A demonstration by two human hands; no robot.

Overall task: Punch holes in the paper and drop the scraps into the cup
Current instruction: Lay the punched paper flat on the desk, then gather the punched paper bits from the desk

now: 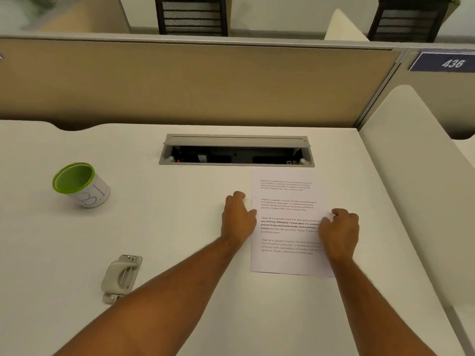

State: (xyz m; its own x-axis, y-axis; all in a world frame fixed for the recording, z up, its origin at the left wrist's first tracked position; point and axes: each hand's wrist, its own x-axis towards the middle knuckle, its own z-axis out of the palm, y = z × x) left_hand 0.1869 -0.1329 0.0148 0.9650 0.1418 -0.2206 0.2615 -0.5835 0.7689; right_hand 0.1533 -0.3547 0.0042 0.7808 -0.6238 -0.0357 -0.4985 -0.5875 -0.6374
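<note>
The paper [288, 222], a printed sheet with four blocks of text, lies flat on the white desk [180, 253] between the two hands. The left hand [239, 219] rests palm down at the sheet's left edge, its fingers loosely bent and its thumb touching the margin; it grasps nothing. The right hand [339, 229] lies on the sheet's right edge with the fingers curled under (whether they pinch the edge or only press on it, I cannot tell). The hole punch [121, 278], grey, sits on the desk well to the left of the left forearm, nearer to the person than the hands. The cup [81, 185], green inside and white outside with handwriting on it, stands far to the left of the left hand, a little beyond it. Just beyond the paper's far edge, the desk's cable tray [236, 150] is open.
</note>
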